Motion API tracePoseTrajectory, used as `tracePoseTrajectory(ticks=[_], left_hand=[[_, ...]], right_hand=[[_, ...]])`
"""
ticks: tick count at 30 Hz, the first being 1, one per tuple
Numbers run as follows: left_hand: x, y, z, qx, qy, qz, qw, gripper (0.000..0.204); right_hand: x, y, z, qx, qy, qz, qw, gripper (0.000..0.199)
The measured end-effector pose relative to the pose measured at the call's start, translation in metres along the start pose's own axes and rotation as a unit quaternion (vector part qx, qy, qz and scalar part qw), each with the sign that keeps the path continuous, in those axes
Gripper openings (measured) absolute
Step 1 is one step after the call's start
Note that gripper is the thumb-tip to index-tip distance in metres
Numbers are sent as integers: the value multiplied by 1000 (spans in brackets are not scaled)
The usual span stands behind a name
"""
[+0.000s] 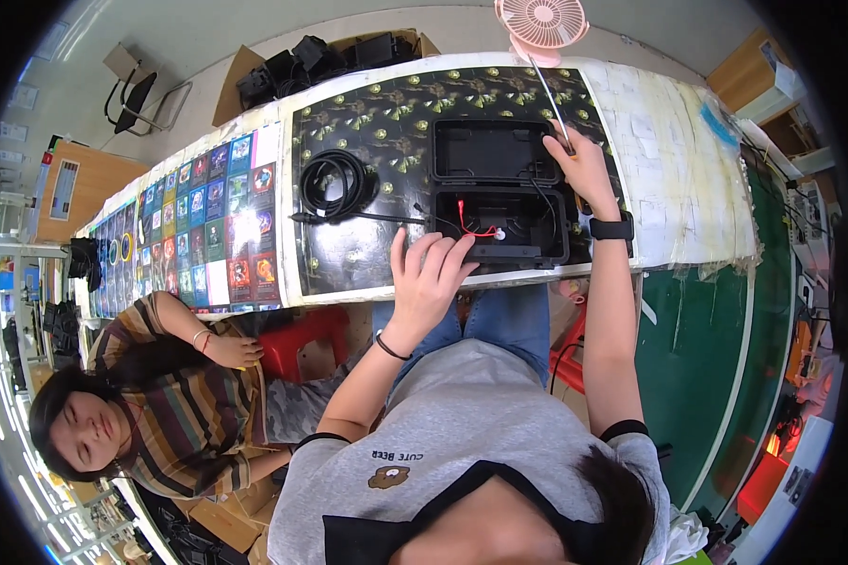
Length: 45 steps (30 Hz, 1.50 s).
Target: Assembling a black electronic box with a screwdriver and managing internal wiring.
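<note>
One open black case (495, 155), one long thin tool (548, 102), one coiled black cable (334, 185)

The room has a pale floor (471, 33) beyond the far edge of one long table (669, 169). Green flooring (693, 320) lies to the right. The tabletop is pale and taped, and wrinkled at its right end. On it lie one glossy dark sheet (386, 113) and, further left, printed sheets (198, 202) with rows of small coloured pictures.

Two people are in view: the worker and one seated co-worker (174, 377) at the left, near a red stool (301, 344). Past the table stand one chair (139, 99) and one open cardboard box (231, 89) of black parts. One pink fan (545, 21) is at the table's far edge.

The case rests on the dark sheet by the near edge, its lid laid back on the far side. The cable coil sits left of it.

The right hand (582, 160) is closed around the tool's handle, beside the lid's right edge, with the shaft pointing away. The left hand (429, 278) is at the base's near-left corner, fingers curved, fingertips by the red wires (462, 212); whether they grip anything cannot be told.

One black watch (612, 229) is on the right wrist, one thin black band (393, 345) on the left.
</note>
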State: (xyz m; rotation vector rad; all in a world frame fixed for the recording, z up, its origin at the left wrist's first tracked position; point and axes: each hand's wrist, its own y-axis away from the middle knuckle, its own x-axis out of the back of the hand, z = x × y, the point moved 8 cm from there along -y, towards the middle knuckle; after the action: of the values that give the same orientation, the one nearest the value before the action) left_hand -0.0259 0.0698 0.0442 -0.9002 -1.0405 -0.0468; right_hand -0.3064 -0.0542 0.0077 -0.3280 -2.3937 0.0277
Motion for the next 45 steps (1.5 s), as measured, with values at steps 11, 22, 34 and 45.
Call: tracePoseTrajectory(ticks=[11, 22, 34, 45], left_hand=[[-13, 11, 3, 21, 87, -53, 995, 63], [-17, -1, -6, -24, -7, -118, 993, 51], [1, -19, -30, 13, 17, -22, 1000, 40], [-16, -6, -57, 210, 257, 89, 939, 85]], right_hand=[[36, 41, -32, 82, -217, 62, 971, 45], [43, 54, -46, 127, -239, 104, 957, 42], [43, 81, -72, 159, -267, 77, 947, 22], [39, 86, -72, 144, -164, 57, 974, 16]])
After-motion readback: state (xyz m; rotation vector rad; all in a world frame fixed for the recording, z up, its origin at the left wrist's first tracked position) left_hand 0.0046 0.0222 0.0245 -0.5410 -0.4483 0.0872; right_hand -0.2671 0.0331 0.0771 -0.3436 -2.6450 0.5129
